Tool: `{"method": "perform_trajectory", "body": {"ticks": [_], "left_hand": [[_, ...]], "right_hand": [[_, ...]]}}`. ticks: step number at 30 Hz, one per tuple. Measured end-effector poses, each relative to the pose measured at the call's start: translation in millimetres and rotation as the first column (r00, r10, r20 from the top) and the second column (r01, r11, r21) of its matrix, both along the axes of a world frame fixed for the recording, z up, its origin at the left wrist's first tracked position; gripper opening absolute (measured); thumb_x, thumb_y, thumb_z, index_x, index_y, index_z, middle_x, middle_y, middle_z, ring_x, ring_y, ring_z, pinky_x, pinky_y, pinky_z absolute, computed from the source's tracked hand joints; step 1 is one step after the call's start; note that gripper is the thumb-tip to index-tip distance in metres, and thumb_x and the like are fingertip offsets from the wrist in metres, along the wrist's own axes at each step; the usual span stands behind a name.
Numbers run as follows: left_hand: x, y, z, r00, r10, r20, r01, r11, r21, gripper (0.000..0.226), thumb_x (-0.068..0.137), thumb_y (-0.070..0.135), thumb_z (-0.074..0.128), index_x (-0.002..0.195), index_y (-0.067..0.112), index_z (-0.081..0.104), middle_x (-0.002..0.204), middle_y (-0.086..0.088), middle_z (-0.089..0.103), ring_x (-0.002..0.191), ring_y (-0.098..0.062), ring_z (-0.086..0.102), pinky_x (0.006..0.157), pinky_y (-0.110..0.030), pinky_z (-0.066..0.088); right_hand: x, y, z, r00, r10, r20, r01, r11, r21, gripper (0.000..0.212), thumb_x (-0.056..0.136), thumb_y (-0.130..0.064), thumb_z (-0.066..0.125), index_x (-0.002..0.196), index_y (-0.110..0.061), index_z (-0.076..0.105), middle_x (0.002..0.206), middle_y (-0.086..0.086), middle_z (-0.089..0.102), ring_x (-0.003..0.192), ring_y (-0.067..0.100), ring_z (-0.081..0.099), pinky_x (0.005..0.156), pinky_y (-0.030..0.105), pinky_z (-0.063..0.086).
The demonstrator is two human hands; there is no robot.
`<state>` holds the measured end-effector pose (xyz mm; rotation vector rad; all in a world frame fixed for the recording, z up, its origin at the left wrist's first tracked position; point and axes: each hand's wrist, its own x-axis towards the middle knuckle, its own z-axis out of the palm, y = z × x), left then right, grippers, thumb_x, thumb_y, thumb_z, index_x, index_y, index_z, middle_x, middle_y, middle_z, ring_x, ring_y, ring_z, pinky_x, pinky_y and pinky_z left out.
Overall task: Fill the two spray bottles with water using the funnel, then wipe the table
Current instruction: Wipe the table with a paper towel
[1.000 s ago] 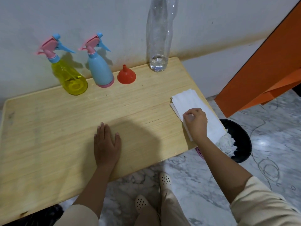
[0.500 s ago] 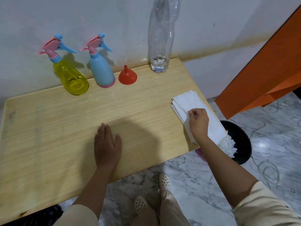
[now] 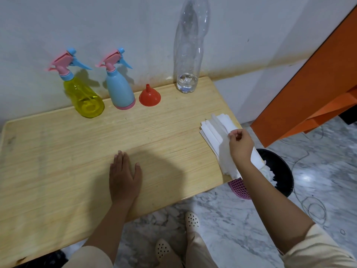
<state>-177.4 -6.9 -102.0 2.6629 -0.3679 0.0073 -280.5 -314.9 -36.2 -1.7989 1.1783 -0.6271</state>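
A top sheet (image 3: 225, 154) is pinched between the thumb and curled fingers (image 3: 232, 134) of the right hand (image 3: 241, 146) and is lifted off the paper stack (image 3: 213, 130). This stack lies right of the funnel (image 3: 149, 96) and nearer the person, at the edge of the worktop (image 3: 58, 151). A second ago this hand was pressed low on the stack, so a sheet has just been peeled free and the stack's edges are now fanned out.

The left hand (image 3: 123, 176) is unmoved, its fingers laid straight and flat on the worktop, nearer than the funnel. Just left of the funnel the blue spray bottle (image 3: 120, 89) is stood capped, with the yellow spray bottle (image 3: 85, 98) beyond it. A nearly empty clear bottle (image 3: 188, 55) is stood to the funnel's right. Filling is judged finished, and wiping is about to be begun.
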Motion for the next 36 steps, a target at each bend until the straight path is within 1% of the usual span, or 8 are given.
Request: {"method": "perform_trajectory", "body": {"ticks": [6, 12, 16, 20, 25, 30, 34, 36], "left_hand": [[-0.1, -0.5, 0.7, 1.000, -0.008, 0.001, 0.008, 1.000, -0.001, 0.075, 0.086, 0.048, 0.026, 0.139, -0.001, 0.042, 0.151, -0.015, 0.034, 0.142, -0.029, 0.029, 0.116, -0.041, 0.019], [-0.3, 1.2, 1.6, 1.000, -0.008, -0.002, 0.008, 1.000, -0.014, 0.074, 0.085, 0.048, 0.026, 0.138, -0.001, 0.044, 0.149, -0.016, 0.038, 0.139, -0.029, 0.033, 0.115, -0.041, 0.023], [-1.0, 2.0, -0.3, 1.000, -0.003, 0.004, 0.003, 1.000, -0.025, 0.070, 0.086, 0.045, 0.031, 0.136, -0.001, 0.047, 0.146, -0.016, 0.042, 0.136, -0.029, 0.039, 0.113, -0.041, 0.026], [-0.9, 1.5, -1.7, 1.000, 0.012, 0.022, -0.011, 1.000, -0.028, 0.065, 0.087, 0.042, 0.035, 0.133, -0.001, 0.050, 0.144, -0.016, 0.045, 0.134, -0.029, 0.042, 0.111, -0.041, 0.028], [-2.1, 1.1, -1.7, 0.999, 0.030, 0.031, -0.030, 0.999, -0.029, 0.063, 0.088, 0.042, 0.037, 0.136, 0.003, 0.048, 0.146, -0.011, 0.043, 0.136, -0.022, 0.038, 0.113, -0.036, 0.024], [-1.1, 0.5, -1.7, 0.999, 0.043, 0.028, -0.042, 0.999, -0.021, 0.062, 0.088, 0.043, 0.039, 0.137, 0.005, 0.047, 0.147, -0.008, 0.042, 0.137, -0.016, 0.033, 0.114, -0.032, 0.022], [-0.5, -1.1, -0.5, 0.998, 0.067, 0.015, -0.067, 0.997, -0.037, 0.063, 0.088, 0.044, 0.038, 0.138, 0.007, 0.046, 0.149, -0.006, 0.040, 0.139, -0.013, 0.030, 0.114, -0.036, 0.027], [-1.0, -1.6, 0.6, 0.997, 0.073, 0.012, -0.073, 0.996, -0.044, 0.063, 0.089, 0.044, 0.038, 0.139, 0.008, 0.045, 0.149, -0.005, 0.039, 0.139, -0.012, 0.029, 0.114, -0.038, 0.029]], "right_hand": [[19.8, -2.6, 44.5, 0.977, -0.065, 0.204, 0.070, 0.997, -0.021, 0.008, 0.086, -0.005, 0.059, 0.092, -0.010, 0.058, 0.072, -0.005, 0.056, 0.063, -0.001, 0.054, 0.058, 0.001, 0.039], [61.0, 16.9, 85.8, 0.939, 0.141, 0.315, -0.104, 0.986, -0.133, 0.010, 0.081, -0.011, 0.065, 0.090, -0.015, 0.067, 0.072, -0.012, 0.063, 0.071, -0.011, 0.059, 0.069, 0.005, 0.043], [93.8, 51.9, 73.3, 0.908, 0.341, 0.243, -0.315, 0.939, -0.142, 0.009, 0.077, -0.009, 0.067, 0.083, -0.015, 0.071, 0.070, -0.011, 0.065, 0.067, -0.009, 0.059, 0.066, 0.004, 0.040], [117.7, 95.0, 43.6, 0.818, 0.540, 0.199, -0.541, 0.839, -0.057, 0.012, 0.076, -0.003, 0.066, 0.078, -0.013, 0.071, 0.071, -0.008, 0.067, 0.063, -0.005, 0.058, 0.067, 0.009, 0.043], [135.3, 119.4, 21.3, 0.765, 0.608, 0.212, -0.631, 0.773, 0.060, 0.012, 0.078, -0.002, 0.063, 0.079, -0.012, 0.071, 0.073, -0.009, 0.067, 0.065, -0.001, 0.057, 0.065, 0.011, 0.046], [145.8, 96.4, 0.7, 0.787, 0.611, 0.087, -0.614, 0.789, 0.005, 0.013, 0.078, -0.002, 0.062, 0.079, -0.011, 0.071, 0.074, -0.002, 0.069, 0.063, 0.002, 0.059, 0.063, 0.010, 0.044], [145.7, 77.0, -13.5, 0.783, 0.622, -0.010, -0.622, 0.783, 0.003, 0.015, 0.082, -0.006, 0.058, 0.088, -0.014, 0.070, 0.082, -0.001, 0.069, 0.079, 0.016, 0.065, 0.071, 0.027, 0.051], [143.1, 72.2, -18.6, 0.748, 0.649, -0.138, -0.661, 0.748, -0.065, 0.026, 0.088, -0.012, 0.055, 0.112, -0.013, 0.064, 0.108, 0.003, 0.068, 0.104, 0.022, 0.061, 0.088, 0.030, 0.046]]}}
